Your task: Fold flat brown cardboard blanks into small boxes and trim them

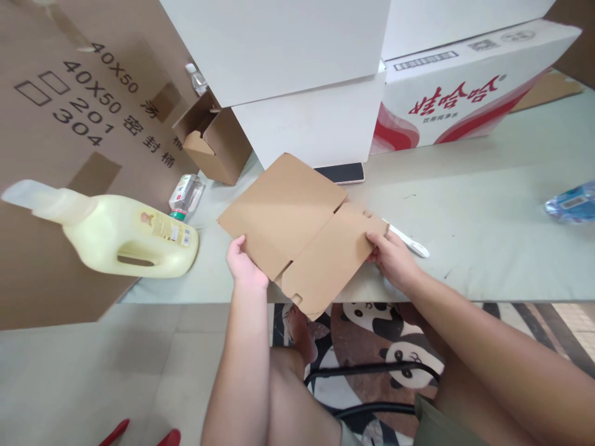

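A flat, unfolded brown cardboard box blank (297,229) lies tilted over the near edge of a pale green table (488,229). My left hand (244,266) grips its lower left edge, fingers curled under the board. At the blank's right corner my right hand (393,257) pinches the board by a slotted tab. Both forearms reach in from below.
A pale yellow jug (116,238) lies on its side at left by a large brown carton (60,111). A small open brown box (214,139), white boxes (307,80), a red-printed carton (465,93), a phone (341,172), a white tool (409,241) and plastic bottles (571,201) sit around.
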`<control>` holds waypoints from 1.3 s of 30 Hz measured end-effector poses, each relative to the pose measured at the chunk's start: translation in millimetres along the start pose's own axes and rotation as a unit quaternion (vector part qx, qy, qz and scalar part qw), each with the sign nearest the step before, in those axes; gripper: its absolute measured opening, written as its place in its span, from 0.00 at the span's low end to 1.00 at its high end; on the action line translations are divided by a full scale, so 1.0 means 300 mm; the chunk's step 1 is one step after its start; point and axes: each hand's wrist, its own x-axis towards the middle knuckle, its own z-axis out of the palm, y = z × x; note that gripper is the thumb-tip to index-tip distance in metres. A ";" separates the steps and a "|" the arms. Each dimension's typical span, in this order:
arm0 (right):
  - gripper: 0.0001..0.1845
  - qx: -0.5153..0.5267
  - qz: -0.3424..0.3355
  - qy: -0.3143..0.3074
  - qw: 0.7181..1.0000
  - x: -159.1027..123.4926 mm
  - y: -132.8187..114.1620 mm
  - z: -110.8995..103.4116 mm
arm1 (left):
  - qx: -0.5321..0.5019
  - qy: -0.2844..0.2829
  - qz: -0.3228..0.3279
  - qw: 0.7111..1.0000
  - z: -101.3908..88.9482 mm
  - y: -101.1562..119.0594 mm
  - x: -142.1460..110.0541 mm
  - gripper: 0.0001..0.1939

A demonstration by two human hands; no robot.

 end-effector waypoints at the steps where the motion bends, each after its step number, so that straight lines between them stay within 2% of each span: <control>1: 0.15 0.001 0.001 0.001 1.000 0.000 0.001 0.000 | -0.003 -0.001 -0.001 1.000 0.000 0.000 0.000 0.11; 12: 0.15 -0.006 -0.003 -0.006 1.000 -0.002 0.001 0.000 | -0.005 -0.028 0.011 1.000 -0.019 0.001 0.007 0.14; 20: 0.15 0.008 0.001 -0.005 1.000 -0.002 0.005 -0.004 | -0.019 -0.006 -0.012 1.000 0.000 0.006 -0.009 0.12; 25: 0.14 0.010 0.001 -0.009 1.000 -0.002 0.005 -0.007 | -0.006 -0.020 -0.006 1.000 -0.006 0.001 -0.004 0.13; 39: 0.15 0.000 0.003 -0.004 1.000 -0.004 0.002 -0.006 | -0.002 0.010 -0.007 1.000 0.007 -0.008 -0.005 0.12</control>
